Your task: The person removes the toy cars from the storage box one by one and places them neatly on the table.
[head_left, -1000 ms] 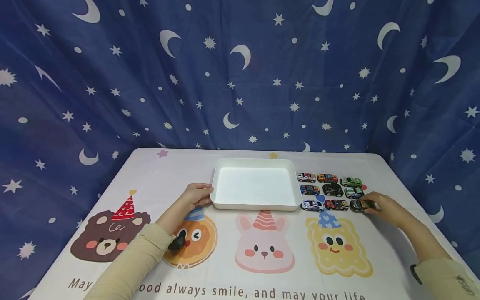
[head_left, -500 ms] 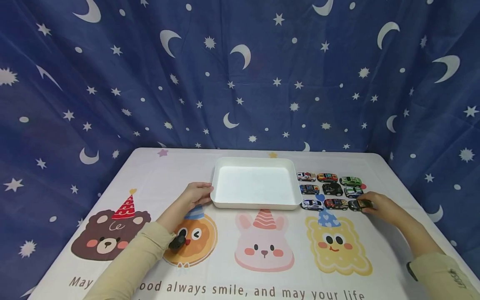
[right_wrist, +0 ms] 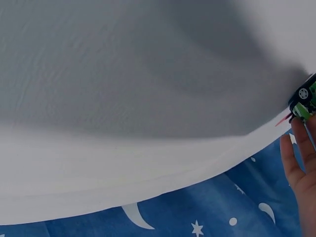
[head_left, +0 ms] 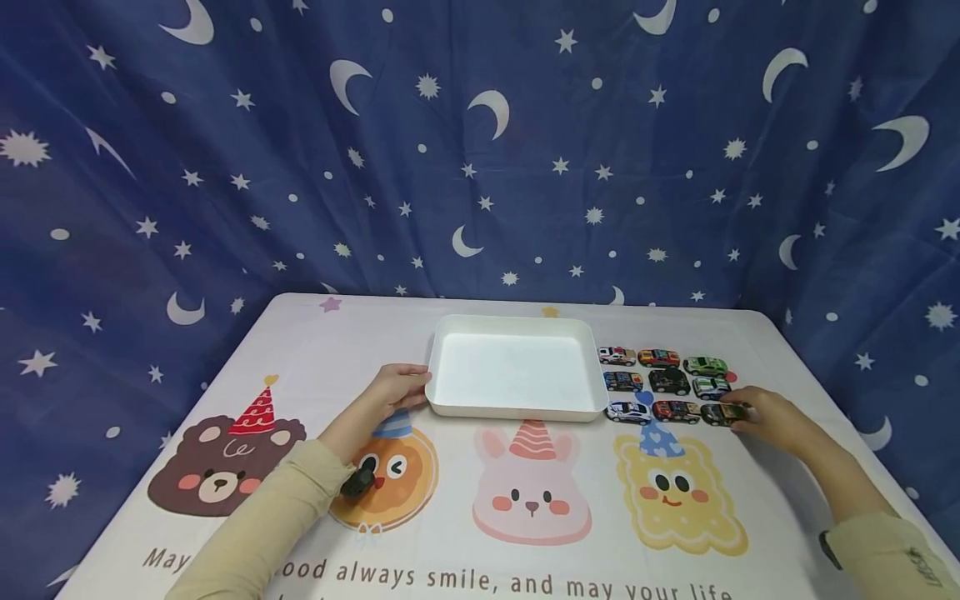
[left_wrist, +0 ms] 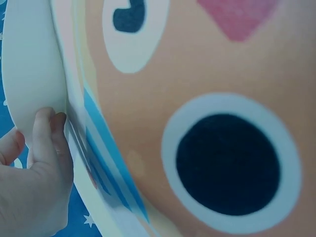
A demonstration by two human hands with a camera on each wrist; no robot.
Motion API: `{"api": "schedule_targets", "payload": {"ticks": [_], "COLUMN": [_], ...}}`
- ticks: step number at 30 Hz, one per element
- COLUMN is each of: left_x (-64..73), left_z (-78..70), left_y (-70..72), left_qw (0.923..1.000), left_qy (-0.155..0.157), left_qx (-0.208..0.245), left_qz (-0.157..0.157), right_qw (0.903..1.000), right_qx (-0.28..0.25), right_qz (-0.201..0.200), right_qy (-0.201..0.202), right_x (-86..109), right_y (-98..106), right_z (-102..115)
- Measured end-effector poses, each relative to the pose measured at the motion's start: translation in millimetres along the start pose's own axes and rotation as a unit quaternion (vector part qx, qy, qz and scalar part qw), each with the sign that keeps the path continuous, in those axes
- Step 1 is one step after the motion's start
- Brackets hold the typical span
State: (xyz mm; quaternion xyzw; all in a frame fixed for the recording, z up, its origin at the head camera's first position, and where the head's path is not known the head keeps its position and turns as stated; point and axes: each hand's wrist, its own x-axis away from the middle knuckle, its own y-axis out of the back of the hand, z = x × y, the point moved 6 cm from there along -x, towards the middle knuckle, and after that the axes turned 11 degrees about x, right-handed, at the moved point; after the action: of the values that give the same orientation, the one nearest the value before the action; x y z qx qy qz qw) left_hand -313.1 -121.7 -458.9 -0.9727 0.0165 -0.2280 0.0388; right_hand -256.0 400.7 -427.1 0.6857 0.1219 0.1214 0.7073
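In the head view my left hand (head_left: pixel 393 390) holds the left edge of a white rectangular tray (head_left: pixel 517 412). The left wrist view shows my fingers (left_wrist: pixel 43 133) against its outer wall, thumb close to the rim. No object lies inside the tray. To its right, small toy cars stand in three rows. My right hand (head_left: pixel 768 417) pinches the rear end of a dark toy car (head_left: pixel 718 414) in the front row, at the right. Part of that car is covered by my fingers. The right wrist view catches a green and black toy car (right_wrist: pixel 303 96) at its edge, touched by my fingertips.
Close to the held car are a red and black toy car (head_left: pixel 677 412) and a white and green one (head_left: pixel 711 387). A white cartoon-printed tablecloth (head_left: pixel 420 567) covers the table. Behind it hangs a blue curtain (head_left: pixel 517 150) with moons and stars.
The dark car under my right hand has slid slightly left, closer to the red and black car. My left hand stays at the tray. The head view has shifted a little.
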Motion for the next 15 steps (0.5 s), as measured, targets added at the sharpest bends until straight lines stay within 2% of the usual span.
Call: {"api": "schedule_targets", "payload": {"ticks": [8,15], "left_x": [-3.0,-0.5], "left_z": [2.9,6.1], "left_y": [-4.4,-4.6], "left_qw": [0.9998,0.9985], "left_qy": [-0.020,-0.040], "left_qx": [-0.002,-0.035], "left_qz": [-0.003,-0.017], "right_qw": [0.9994,0.9986], "right_qx": [0.010,-0.005], "right_qz": [-0.032,-0.053], "right_qy": [0.012,0.006], "right_x": [3.0,-0.9], "right_y": [6.7,14.3], "right_z": [4.1,27.8]}}
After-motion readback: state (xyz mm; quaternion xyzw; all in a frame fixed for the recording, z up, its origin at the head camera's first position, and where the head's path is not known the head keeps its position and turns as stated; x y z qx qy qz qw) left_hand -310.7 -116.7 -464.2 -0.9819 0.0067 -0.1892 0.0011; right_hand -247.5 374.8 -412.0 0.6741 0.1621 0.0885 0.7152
